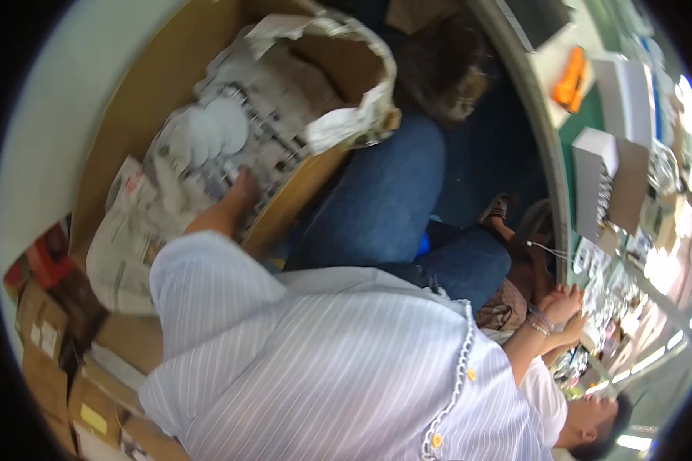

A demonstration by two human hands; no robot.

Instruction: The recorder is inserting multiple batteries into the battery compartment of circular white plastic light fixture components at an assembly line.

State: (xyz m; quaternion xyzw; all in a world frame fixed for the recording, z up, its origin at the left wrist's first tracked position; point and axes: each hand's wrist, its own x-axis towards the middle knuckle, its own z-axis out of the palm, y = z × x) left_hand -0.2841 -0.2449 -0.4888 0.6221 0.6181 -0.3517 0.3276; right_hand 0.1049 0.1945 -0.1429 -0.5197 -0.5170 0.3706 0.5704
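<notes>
Fingers of the left hand [242, 188] are buried in crumpled newspaper [142, 230] inside a big cardboard box [142, 92], so honestly I can't tell if they're curled around anything or just pressing flat. The right hand isn't anywhere in view.

Just above the fingers sits a stack of white round plates [211, 132], half wrapped in the paper. Those look like ceramic or something similar, though the fisheye blur makes that a guess. If so, they'd be heavy for their size, stiff, slick on the face and easy to chip, so I'd take them from underneath at the rim with the paper left on for grip, not pinch one edge.

Further up from the fingers more paper [338, 69] balloons over the box's far corner, and that loose stuff is the main thing in the way, since it hides whatever's below.

Right of the fingers is the wearer's knee in blue jeans [384, 200], crowding the box wall. Below them the striped shirt sleeve [207, 284] blocks a lot. Well off to the right another person's hands [561, 307] are busy at a cluttered workbench [592, 115], and smaller cardboard boxes [46, 338] pile up lower left.
</notes>
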